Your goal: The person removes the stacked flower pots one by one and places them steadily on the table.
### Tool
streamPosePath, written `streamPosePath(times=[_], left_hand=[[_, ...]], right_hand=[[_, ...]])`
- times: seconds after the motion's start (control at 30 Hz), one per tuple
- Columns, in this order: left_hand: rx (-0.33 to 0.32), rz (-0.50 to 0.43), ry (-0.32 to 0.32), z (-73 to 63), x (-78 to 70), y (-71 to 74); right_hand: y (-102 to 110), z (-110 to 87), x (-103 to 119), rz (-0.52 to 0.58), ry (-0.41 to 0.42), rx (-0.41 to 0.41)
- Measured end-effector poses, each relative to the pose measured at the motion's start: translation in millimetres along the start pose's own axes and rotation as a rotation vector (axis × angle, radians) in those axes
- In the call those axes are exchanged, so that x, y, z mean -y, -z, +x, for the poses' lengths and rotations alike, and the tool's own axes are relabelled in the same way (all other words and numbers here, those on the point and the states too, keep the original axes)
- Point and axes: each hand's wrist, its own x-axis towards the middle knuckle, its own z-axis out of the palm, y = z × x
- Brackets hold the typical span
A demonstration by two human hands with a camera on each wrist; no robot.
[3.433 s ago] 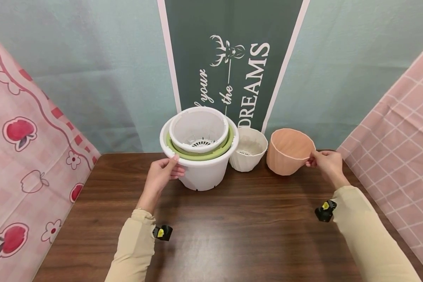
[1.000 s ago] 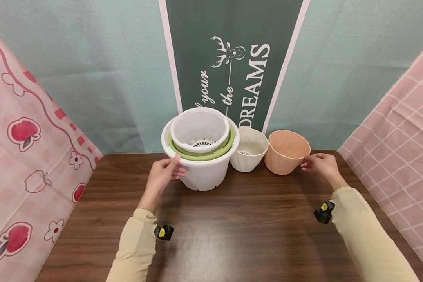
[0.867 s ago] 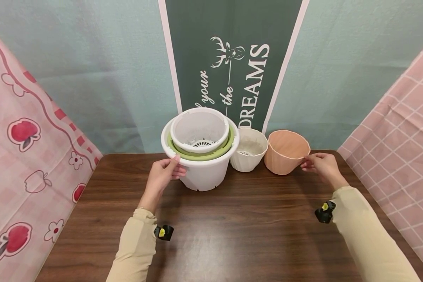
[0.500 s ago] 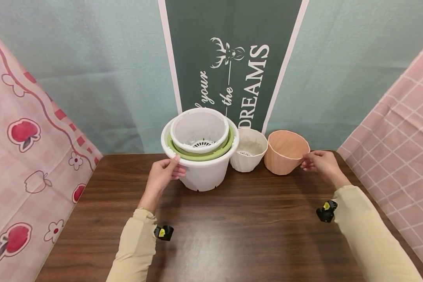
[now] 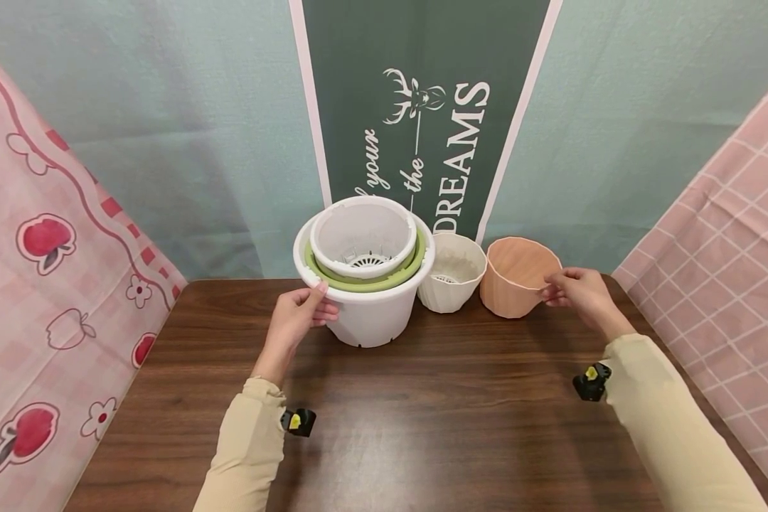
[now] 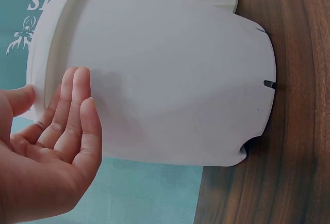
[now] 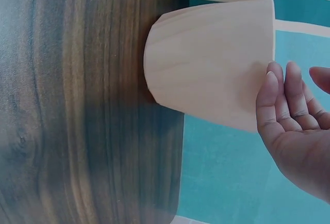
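Against the back cloth stands a large white flower pot (image 5: 371, 320), with a green pot (image 5: 371, 286) and a smaller white pot (image 5: 358, 224) nested inside it. My left hand (image 5: 297, 313) holds the large pot's rim at its front left, thumb on the rim and fingers below. To the right come a faceted cream pot (image 5: 444, 295) and a peach pot (image 5: 510, 293). My right hand (image 5: 579, 293) is at the peach pot's right rim. In the right wrist view its fingertips (image 7: 273, 79) overlap the rim and the thumb (image 7: 320, 77) stands away.
The pots stand in a row at the back of a brown wood-grain table (image 5: 422, 412). A teal cloth (image 5: 230, 142) with a dark green printed panel hangs behind them. Pink patterned cloths flank the left (image 5: 38, 299) and right (image 5: 717, 284) sides.
Since the earliest frame the peach pot has shifted slightly left, closer to the cream pot. My right hand moved left with it, and its thumb has lifted from the rim. The left hand has stayed.
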Motion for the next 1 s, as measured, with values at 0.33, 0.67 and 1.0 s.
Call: streamPosePath(times=[0.33, 0.67, 1.0], left_hand=[[0.000, -0.010, -0.028, -1.8, 1.4, 0.6], [0.002, -0.004, -0.008, -0.6, 1.4, 0.5], [0.003, -0.010, 0.008, -1.1, 0.0, 0.2]], right_hand=[[-7.6, -0.2, 16.2, 0.059, 0.030, 0.012], [-19.2, 1.5, 30.1, 0.001, 0.048, 0.019], [-28.7, 2.0, 44.3, -0.037, 0.084, 0.053]])
